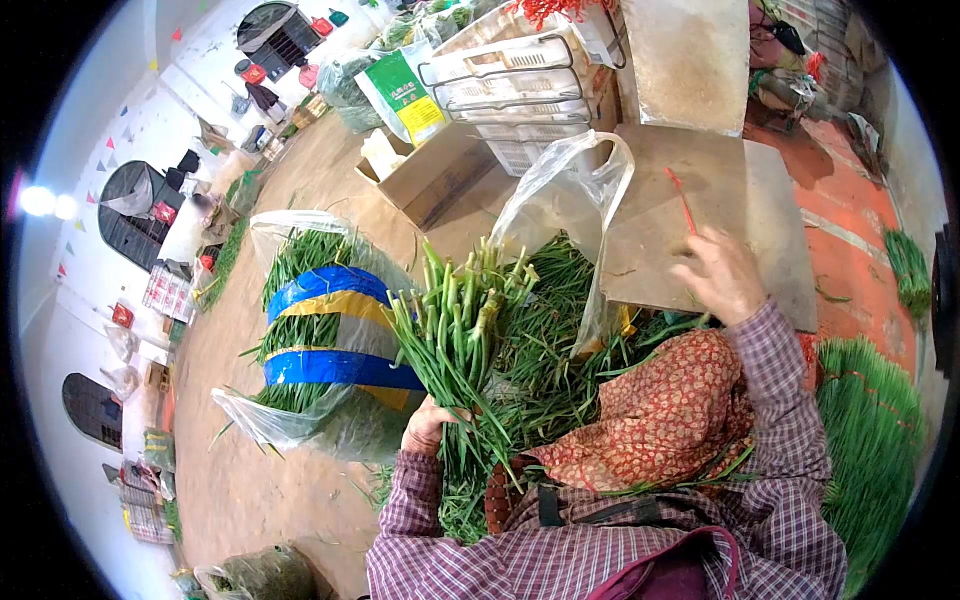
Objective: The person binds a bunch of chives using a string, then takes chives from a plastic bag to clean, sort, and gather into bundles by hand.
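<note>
A bunch of long green stalks [462, 310] with thick, pale cut ends stands tilted up in front of me. Around its lower, leafy part, my left hand [432, 425] is closed. My right hand [722, 277], a little blurred, is over the edge of a flat board [720, 200]. A thin red tie [681, 198] runs up from its fingers, which look closed on it. Beside the bunch, a clear plastic bag [565, 185] stands open over a heap of loose green leaves [545, 350]. A red patterned cloth [650, 410] covers my lap.
On the left lies a bag of greens banded with blue and yellow tape [335, 285]. A cardboard box [435, 185] and white crates [515, 85] stand ahead, with red ties [550, 8] on top. Tall green bundles [865, 430] stand at my right.
</note>
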